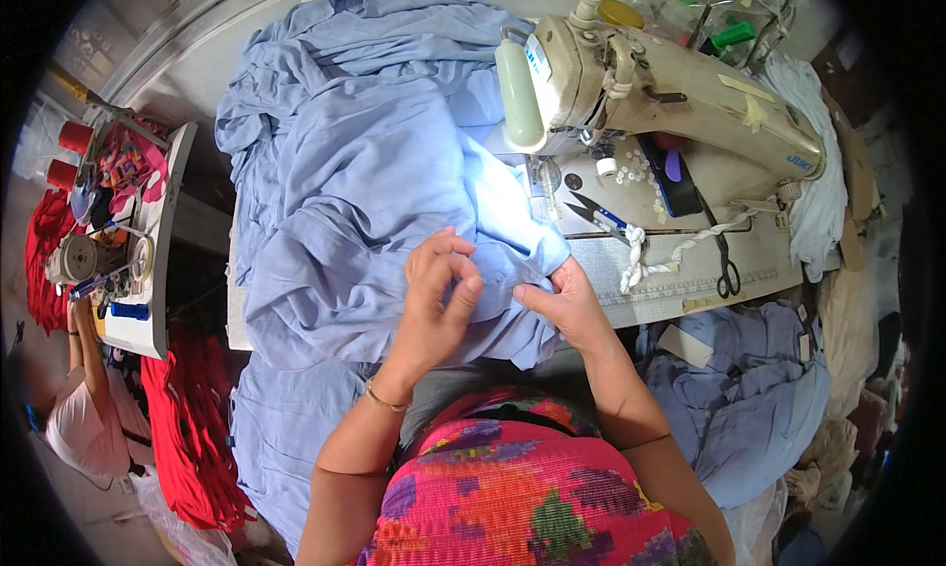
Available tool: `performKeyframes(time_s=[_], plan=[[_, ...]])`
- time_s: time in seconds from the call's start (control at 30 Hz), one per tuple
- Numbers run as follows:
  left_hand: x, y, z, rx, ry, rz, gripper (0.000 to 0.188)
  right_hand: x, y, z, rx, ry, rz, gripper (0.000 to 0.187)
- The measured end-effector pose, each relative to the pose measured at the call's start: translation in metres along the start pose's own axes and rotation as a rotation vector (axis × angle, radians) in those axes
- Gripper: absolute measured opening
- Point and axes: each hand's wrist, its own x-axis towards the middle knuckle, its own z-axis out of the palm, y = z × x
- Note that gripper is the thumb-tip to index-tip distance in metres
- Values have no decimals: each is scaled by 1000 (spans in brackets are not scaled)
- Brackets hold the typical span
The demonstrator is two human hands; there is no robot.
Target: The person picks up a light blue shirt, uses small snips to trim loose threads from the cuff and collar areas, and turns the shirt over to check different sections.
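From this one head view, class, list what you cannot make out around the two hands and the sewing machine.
- Needle: hidden in the head view behind the sewing machine head and the bunched blue cloth.
- What the left hand pinches: too small, covered by its fingers.
- Right hand fingertips: tucked into a cloth fold.
- Buttons on the machine bed: too small to count.
- Scissors: tips hidden under the machine's arm.

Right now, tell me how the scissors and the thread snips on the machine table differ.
The scissors are long, all black, with two finger loops toward the person; the thread snips are short, with bare metal blades and a blue grip, no loops. The scissors lie near the table's front edge, blades shut; the thread snips lie by the white buttons, blades slightly apart. Both lie flat on the machine table, untouched by either hand.
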Motion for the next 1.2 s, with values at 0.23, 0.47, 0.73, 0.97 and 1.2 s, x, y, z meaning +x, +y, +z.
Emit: performKeyframes(time_s=[0.23, 0.47, 0.73, 0.97, 1.2], plan=[[5, 10, 12, 379, -2, 173, 14, -2, 2, -3, 5, -4, 32, 63], [5, 1, 8, -830, 127, -314, 2, -1, 4, 0, -24, 4, -31, 60], [0, 20, 6, 408, -9, 163, 15, -3, 2, -1, -21, 15, 15, 62], [1, 4, 17, 373, -20, 182, 17, -4, 3, -2, -28, -3, 9, 63], [0, -3, 9, -678, 195, -281, 11, -4, 0, 1, 2, 4, 8, 64]])
